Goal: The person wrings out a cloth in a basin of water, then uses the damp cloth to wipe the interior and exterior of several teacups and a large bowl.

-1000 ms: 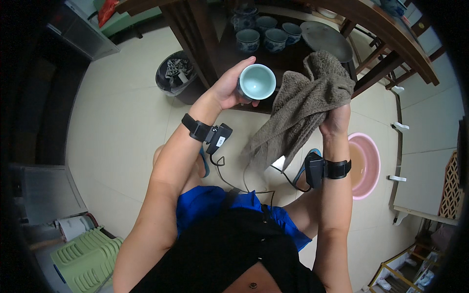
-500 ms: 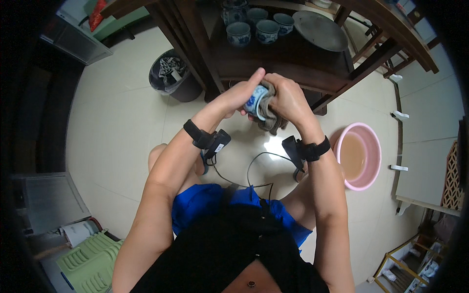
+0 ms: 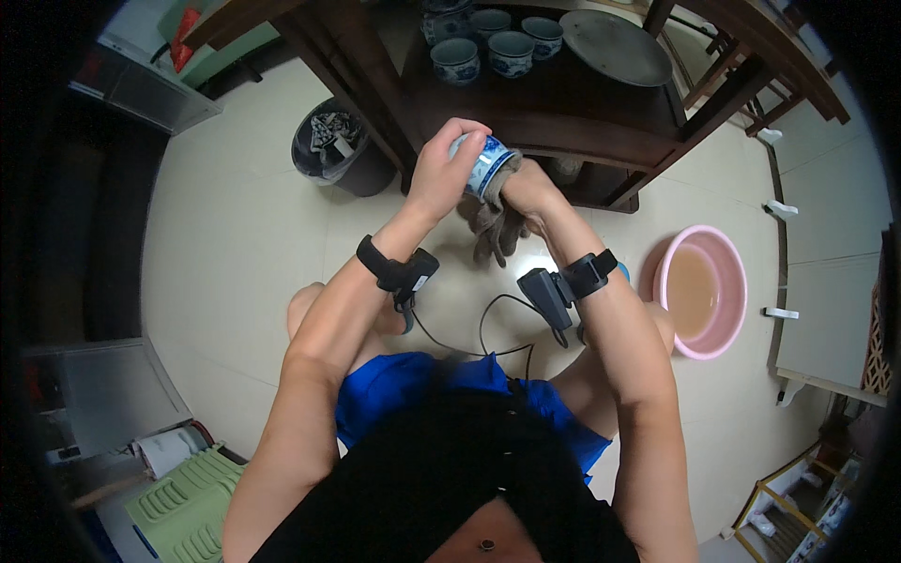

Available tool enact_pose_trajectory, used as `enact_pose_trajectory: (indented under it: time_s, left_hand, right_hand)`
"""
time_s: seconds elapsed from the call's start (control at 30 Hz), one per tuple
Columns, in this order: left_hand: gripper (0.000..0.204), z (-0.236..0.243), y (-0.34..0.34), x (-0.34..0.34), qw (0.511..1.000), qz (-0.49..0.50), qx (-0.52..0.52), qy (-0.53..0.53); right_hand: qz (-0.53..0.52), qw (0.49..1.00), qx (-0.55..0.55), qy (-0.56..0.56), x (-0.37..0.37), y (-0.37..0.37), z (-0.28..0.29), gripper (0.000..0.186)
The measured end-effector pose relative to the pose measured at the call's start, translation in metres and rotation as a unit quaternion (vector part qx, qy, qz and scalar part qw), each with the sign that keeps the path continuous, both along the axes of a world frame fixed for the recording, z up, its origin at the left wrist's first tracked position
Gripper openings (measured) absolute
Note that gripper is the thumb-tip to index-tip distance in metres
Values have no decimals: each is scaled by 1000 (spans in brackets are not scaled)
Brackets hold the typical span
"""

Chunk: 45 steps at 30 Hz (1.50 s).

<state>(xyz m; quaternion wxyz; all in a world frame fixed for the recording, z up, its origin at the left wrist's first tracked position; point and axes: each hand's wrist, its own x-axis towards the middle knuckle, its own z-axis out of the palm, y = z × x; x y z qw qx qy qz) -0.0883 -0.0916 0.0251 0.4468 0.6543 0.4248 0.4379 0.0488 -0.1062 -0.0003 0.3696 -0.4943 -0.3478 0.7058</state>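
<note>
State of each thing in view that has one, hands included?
Patterned cup: held, tilted
Brown cloth: bunched at the cup's mouth, hanging below
Left hand: wrapped around the cup
Right hand: at the cloth, fingers hidden
Pink basin: holding murky liquid
Bin: open, partly filled
Four other cups: upright
Wrist straps: fastened

On the wooden shelf [image 3: 563, 105] are four cups [image 3: 511, 58], one pot [image 3: 447, 26] and one plate [image 3: 617, 47]. In front of the shelf are two hands, one left hand [image 3: 441, 174] and one right hand [image 3: 537, 194], with one fifth cup [image 3: 488, 169], one cloth [image 3: 490, 230] and two wrist straps [image 3: 589, 274]. One bin [image 3: 368, 174] is left of the shelf; one basin [image 3: 734, 286] is right of its front.
</note>
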Motion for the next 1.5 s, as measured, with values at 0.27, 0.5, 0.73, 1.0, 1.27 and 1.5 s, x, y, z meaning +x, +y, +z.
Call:
enact_pose_trajectory:
  time_s: [0.27, 0.5, 0.73, 1.0, 1.27, 1.5]
  left_hand:
    - [41, 8, 5, -7, 993, -39, 28, -112]
    - [31, 21, 9, -6, 987, -18, 5, -161]
    - [39, 26, 16, -28, 957, -22, -264, -119]
    - [57, 14, 27, -41, 906, -107, -359, -198]
    - [52, 7, 19, -29, 898, -74, -394, -183]
    - [48, -63, 11, -17, 870, 33, -465, -160]
  right_hand:
    - [46, 989, -59, 127, -11, -26, 41, 38]
    - [-15, 914, 234, -332, -9, -16, 21, 32]
    - [-93, 689, 484, -531, 13, -11, 43, 26]
    - [-244, 852, 407, -221, 73, 12, 69, 28]
    - [-312, 907, 280, -36, 76, 5, 71, 33]
    - [-247, 823, 280, 428, 55, -43, 119, 44]
